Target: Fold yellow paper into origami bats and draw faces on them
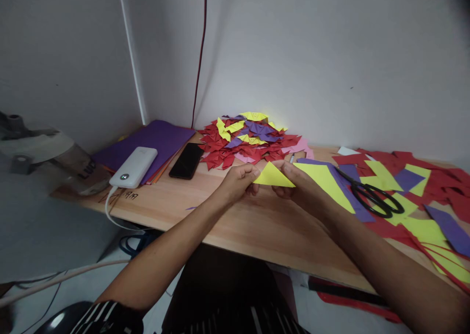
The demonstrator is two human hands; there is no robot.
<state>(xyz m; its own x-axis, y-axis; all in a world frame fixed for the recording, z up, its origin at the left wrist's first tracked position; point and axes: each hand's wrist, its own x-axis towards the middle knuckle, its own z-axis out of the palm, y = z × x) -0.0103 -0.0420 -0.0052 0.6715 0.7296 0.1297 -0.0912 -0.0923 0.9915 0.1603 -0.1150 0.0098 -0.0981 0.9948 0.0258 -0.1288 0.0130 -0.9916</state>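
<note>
Between my two hands a piece of yellow paper (272,176), folded into a triangle with its peak upward, is held above the front part of the table. My left hand (240,181) pinches its left corner between thumb and fingers. On the right side, my right hand (291,181) grips the other corner, thumb on top and fingers curled behind. Just beyond lies a heap of folded paper pieces (220,153) in red, yellow, purple and pink, a few with small drawn marks. Close to my right hand lie a yellow sheet (326,179) and purple paper (365,214).
Black-handled scissors (378,200) rest among red, yellow and purple scraps (440,192) on the right. To the left are a black phone (186,160), a white power bank (134,167) with a cable, purple sheets (157,133) and a clear container (81,170). A wall stands behind the table (253,226).
</note>
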